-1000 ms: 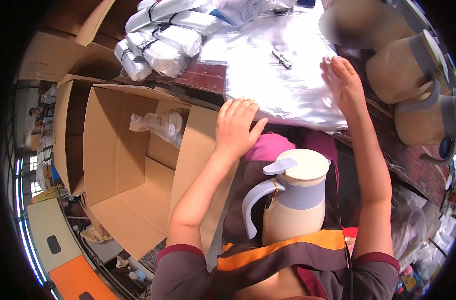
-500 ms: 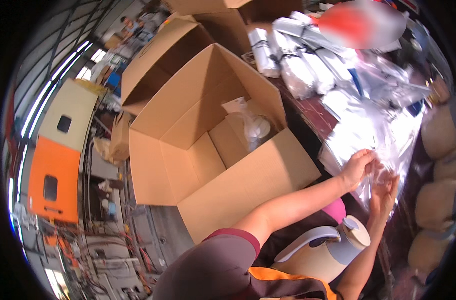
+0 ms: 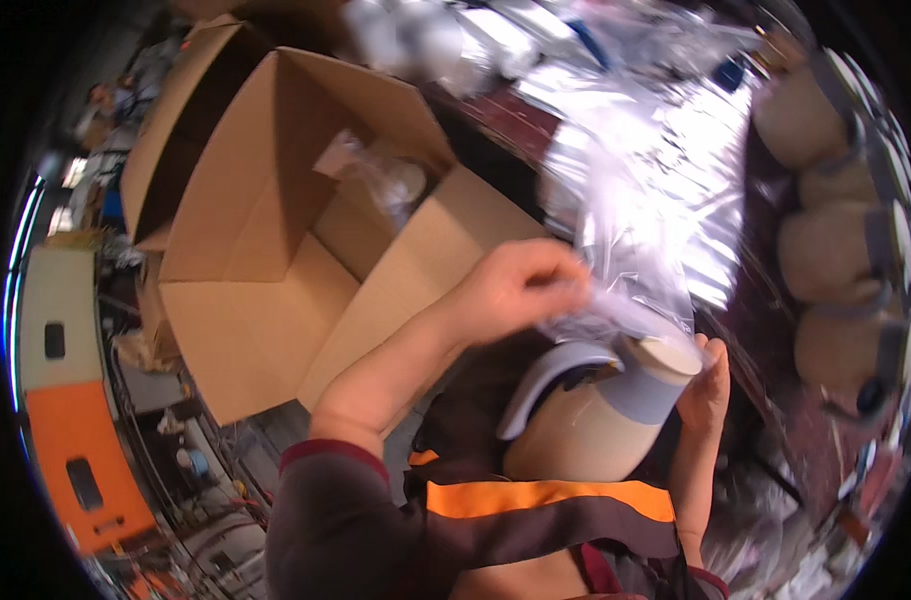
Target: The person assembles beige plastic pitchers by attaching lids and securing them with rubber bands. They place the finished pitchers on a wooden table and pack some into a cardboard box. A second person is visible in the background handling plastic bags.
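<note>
The beige jug (image 3: pixel 600 425) with a grey handle rests in the person's lap, tilted, its top toward the worktop (image 3: pixel 765 330). A clear plastic bag (image 3: pixel 630 270) hangs over the top of the jug. To do this step well, I think the mouth of the bag must be kept wide and centred on the jug's lid, so the spout and the handle do not catch the thin film; the pull should be even on both sides.

The left hand (image 3: pixel 520 290) is raised above the jug, its grip closed, pinching the edge of the bag between thumb and fingers, the forearm coming diagonally from the lower left. The right hand (image 3: pixel 705 385) is at the right side of the jug's neck, the fingers curled against it and touching the film; whether it really pinches the bag, I cannot tell. An open cardboard box (image 3: pixel 275 240) stands just to the left, and a row of other beige jugs (image 3: pixel 825 250) lies on the worktop at the right.
</note>
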Available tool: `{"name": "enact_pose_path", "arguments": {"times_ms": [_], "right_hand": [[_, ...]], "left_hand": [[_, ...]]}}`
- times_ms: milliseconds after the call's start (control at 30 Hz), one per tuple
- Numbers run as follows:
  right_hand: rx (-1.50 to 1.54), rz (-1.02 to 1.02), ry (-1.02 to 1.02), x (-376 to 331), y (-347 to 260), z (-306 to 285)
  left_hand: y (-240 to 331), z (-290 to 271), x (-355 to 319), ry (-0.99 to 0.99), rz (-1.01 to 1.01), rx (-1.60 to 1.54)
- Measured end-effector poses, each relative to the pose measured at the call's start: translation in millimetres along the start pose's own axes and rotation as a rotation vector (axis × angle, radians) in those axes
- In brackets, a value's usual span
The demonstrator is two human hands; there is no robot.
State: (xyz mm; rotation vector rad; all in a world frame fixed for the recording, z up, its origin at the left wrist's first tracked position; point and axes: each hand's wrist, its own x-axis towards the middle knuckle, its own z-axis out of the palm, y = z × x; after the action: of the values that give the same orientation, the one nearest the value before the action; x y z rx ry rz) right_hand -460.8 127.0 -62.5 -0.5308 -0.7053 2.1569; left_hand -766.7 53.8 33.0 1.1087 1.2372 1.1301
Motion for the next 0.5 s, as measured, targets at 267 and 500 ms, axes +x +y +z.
{"name": "enact_pose_path", "arguments": {"times_ms": [267,500], "right_hand": [[-0.806,-0.069,0.063,-62,3,34],[-0.824,0.612,-0.612,-149,23,58]], "left_hand": [[-52,-3,-82,-0.132,-0.156,0.086],[-84,-18,-119,-0.282,-0.425,0.051]]}}
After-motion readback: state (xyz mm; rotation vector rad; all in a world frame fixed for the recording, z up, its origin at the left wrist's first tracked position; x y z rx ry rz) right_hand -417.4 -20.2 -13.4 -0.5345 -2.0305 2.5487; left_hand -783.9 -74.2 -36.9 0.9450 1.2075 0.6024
